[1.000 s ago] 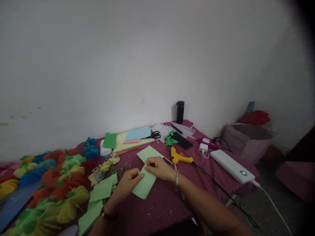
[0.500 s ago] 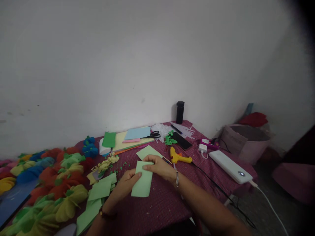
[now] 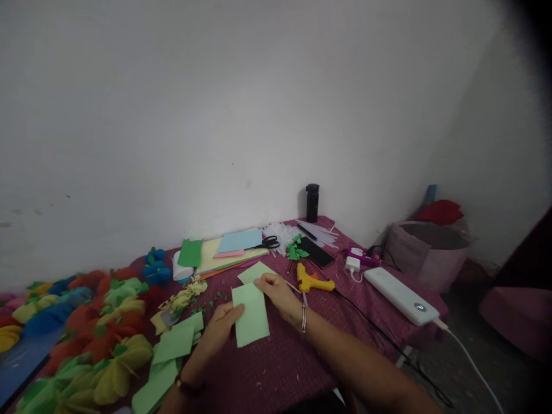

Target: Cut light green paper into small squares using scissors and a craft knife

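A light green rectangular sheet (image 3: pixel 252 317), of paper or thin foam, is held over the near middle of the table. My left hand (image 3: pixel 224 322) grips its left edge, thumb lying on top. At the upper right corner, my right hand (image 3: pixel 276 290) is closed in a pinch on the same sheet. Another light green sheet (image 3: pixel 257 271) lies just behind, partly covered by the right hand. Left of my left hand is a loose pile of light green pieces (image 3: pixel 175 344). Small green scraps and a heap of cream-coloured cut pieces (image 3: pixel 185 293) are beyond it.
Colourful puffy flowers (image 3: pixel 112 328) crowd the left side. Black scissors (image 3: pixel 269 242) rest by coloured sheets at the back. A yellow glue gun (image 3: pixel 314 280), a phone (image 3: pixel 317 252), a black bottle (image 3: pixel 312 203) and a white power bank (image 3: pixel 401 296) with cables stand or lie to the right.
The held sheet now shows wider and more squarely. My right hand has shifted from its upper middle to the upper right corner. The view has tilted slightly.
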Tool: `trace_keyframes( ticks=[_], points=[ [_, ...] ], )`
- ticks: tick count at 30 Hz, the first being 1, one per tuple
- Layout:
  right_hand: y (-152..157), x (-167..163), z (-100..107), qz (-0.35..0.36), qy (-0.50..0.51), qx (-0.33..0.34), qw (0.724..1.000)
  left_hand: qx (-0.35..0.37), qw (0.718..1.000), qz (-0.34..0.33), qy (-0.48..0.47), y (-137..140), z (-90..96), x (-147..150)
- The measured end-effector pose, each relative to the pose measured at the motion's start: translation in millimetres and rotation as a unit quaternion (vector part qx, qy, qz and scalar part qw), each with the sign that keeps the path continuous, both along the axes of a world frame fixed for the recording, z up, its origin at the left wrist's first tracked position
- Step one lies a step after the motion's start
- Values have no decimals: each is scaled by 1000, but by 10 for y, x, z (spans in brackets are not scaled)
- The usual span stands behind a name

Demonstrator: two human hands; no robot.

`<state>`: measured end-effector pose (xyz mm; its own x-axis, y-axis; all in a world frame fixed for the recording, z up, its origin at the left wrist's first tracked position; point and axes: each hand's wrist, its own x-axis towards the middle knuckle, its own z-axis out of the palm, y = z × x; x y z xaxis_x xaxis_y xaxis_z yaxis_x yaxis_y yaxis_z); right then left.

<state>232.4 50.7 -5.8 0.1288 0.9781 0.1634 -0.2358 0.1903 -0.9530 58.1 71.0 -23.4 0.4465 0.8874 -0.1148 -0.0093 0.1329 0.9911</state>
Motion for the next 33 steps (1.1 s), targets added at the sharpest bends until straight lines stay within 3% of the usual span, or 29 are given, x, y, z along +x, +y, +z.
trace_keyframes(
  ticks=[4, 9, 11, 23, 29, 33],
  points=[
    [-26, -17, 6, 18, 23, 7, 1000, 5, 999, 38, -10, 13, -22, 1],
    [-71, -99, -26, 144, 14, -57, 988, 55, 997, 57, -9, 16, 58, 21],
    [-83, -128, -47, 159, 0, -71, 985, 81, 994, 66, -11, 17, 105, 17],
    [-75, -112, -78, 121, -150, -64, 979, 100, 983, 140, -65, 82, 188, -98],
    [-40, -38, -81, 59, -138, -1, 989, 27, 991, 75, -106, 47, 172, -22],
    [22, -16, -162, 30, -172, 8, 985, 29, 996, 42, -74, -5, 66, 103]
  ],
)
